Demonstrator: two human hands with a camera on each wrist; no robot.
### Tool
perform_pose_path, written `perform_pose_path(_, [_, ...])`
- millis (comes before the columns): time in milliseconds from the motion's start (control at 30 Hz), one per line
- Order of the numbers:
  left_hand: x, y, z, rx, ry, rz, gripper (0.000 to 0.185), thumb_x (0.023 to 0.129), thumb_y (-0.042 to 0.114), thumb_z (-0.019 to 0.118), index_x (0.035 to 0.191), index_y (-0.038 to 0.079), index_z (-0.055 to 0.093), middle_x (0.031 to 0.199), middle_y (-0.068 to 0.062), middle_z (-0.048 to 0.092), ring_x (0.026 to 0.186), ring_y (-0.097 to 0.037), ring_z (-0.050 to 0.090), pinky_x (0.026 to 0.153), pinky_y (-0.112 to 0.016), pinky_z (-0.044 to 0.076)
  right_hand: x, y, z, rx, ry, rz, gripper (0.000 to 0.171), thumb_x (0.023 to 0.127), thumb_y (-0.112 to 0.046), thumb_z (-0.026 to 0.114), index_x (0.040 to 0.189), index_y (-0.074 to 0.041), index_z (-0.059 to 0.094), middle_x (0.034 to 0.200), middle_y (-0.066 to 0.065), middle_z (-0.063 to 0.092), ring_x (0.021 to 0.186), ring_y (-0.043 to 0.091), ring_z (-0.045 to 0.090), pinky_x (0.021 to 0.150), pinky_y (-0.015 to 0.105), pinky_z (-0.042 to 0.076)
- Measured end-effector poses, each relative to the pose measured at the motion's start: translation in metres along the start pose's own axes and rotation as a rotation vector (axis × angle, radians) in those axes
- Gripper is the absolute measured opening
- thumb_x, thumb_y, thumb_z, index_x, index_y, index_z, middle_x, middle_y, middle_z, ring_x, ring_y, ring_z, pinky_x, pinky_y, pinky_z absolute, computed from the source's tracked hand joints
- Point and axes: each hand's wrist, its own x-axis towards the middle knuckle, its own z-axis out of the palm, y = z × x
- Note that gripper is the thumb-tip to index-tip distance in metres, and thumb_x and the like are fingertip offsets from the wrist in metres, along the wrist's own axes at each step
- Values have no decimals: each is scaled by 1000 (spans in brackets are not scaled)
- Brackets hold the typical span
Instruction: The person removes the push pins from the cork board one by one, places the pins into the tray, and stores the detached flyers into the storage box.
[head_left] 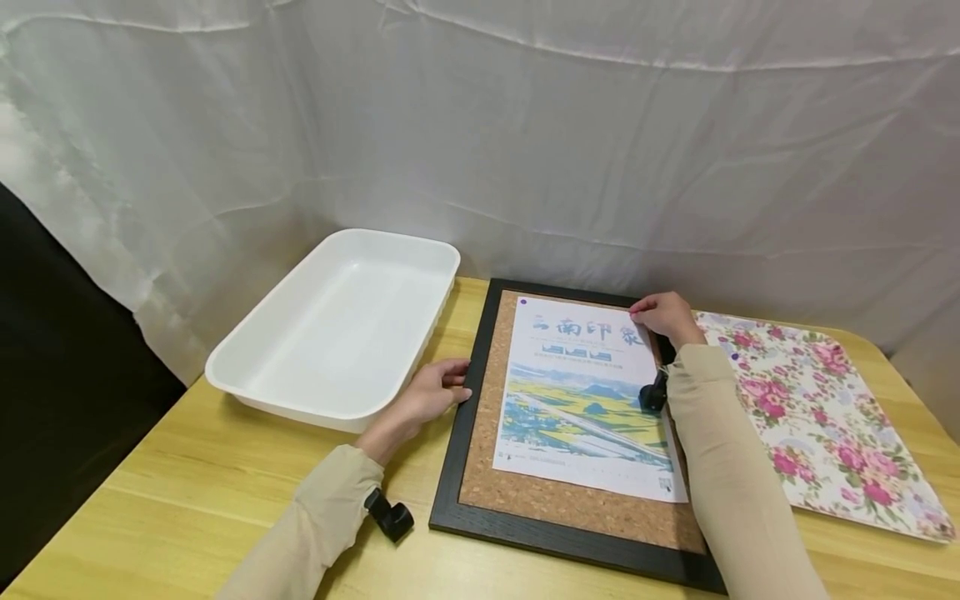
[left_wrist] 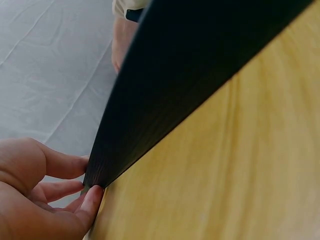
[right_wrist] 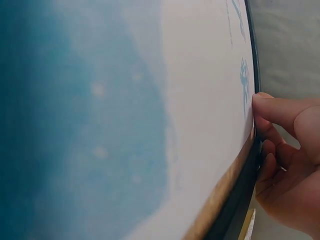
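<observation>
A printed poster with Chinese characters and a landscape lies on a cork board in a black frame. A small purple pin sits at the poster's top left corner. At its top right corner, my right hand has its fingertips on the paper, and the other fingers are curled by the frame's edge in the right wrist view. What lies beneath those fingertips is hidden. My left hand rests its fingertips against the frame's left side, fingers loosely bent.
A deep white tray stands on the wooden table at the left. To the right lies a floral panel, bearing a small purple dot. Behind the table hangs a pale grey curtain.
</observation>
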Motion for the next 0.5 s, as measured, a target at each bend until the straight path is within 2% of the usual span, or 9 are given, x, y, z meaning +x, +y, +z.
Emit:
perform_pose_path(167, [1, -2, 1, -5, -5, 4, 51, 91, -8, 58, 140, -6, 45, 129, -21, 55, 117, -32, 52, 90, -38, 48, 0, 3, 1, -5, 6, -11, 21, 96, -11, 59, 107, 5, 68, 107, 24, 59, 89, 36, 54, 82, 50, 47])
perform_pose_path(500, [1, -1, 0, -3, -4, 13, 51, 91, -8, 58, 140, -7, 45, 132, -21, 54, 118, -33, 52, 90, -38, 48, -4, -5, 1, -18, 16, -7, 20, 96, -10, 59, 106, 6, 67, 106, 24, 60, 91, 36, 54, 79, 47, 47])
